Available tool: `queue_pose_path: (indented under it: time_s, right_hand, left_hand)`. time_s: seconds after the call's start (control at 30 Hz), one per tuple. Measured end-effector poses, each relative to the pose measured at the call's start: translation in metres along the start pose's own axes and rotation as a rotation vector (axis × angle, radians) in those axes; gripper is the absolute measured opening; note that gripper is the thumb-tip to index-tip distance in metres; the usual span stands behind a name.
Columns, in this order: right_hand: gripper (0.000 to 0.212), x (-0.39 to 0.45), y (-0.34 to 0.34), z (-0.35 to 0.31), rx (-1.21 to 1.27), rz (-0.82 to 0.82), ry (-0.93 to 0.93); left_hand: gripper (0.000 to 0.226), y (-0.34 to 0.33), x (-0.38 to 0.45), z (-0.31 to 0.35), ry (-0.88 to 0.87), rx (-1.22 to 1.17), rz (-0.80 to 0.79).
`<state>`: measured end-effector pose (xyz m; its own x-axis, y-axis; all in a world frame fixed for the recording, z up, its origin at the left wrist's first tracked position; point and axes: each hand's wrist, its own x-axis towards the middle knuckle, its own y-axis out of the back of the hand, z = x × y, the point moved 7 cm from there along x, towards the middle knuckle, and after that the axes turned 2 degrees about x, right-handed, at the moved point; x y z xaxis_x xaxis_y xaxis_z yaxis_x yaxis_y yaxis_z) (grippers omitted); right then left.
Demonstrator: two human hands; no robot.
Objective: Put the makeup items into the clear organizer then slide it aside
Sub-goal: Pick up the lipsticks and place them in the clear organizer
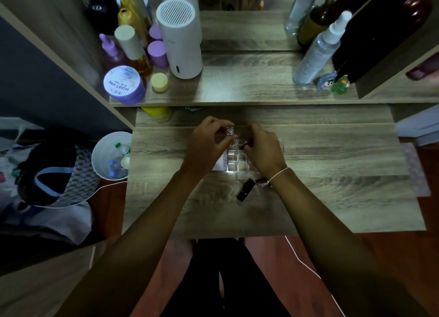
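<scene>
Left fingers (219, 132) pinching clear-capped tube (230, 131)

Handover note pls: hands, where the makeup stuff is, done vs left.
Left hand: pinching a small clear-capped item over the far edge of the clear organizer.
Right hand: over the organizer, fingertips on a dark reddish item; whether it grips it is unclear.
Black lipstick tube lies loose on the desk, just in front of the organizer. A white-pink item sits against its left side.
Done: near compartments look empty.
Left: seat both held items, add the tube, slide the organizer aside.
</scene>
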<state>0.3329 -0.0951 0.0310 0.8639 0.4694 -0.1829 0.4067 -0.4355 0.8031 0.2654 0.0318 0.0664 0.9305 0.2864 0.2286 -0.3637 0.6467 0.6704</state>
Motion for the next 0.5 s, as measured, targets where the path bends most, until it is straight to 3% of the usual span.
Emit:
queue_pose_path:
  time_s: [0.5]
  right_hand:
    - [0.042,0.008,-0.007,0.004,-0.022,-0.017,0.006]
  left_hand:
    - [0.031,-0.037,-0.002,-0.015,-0.021,0.067,-0.156]
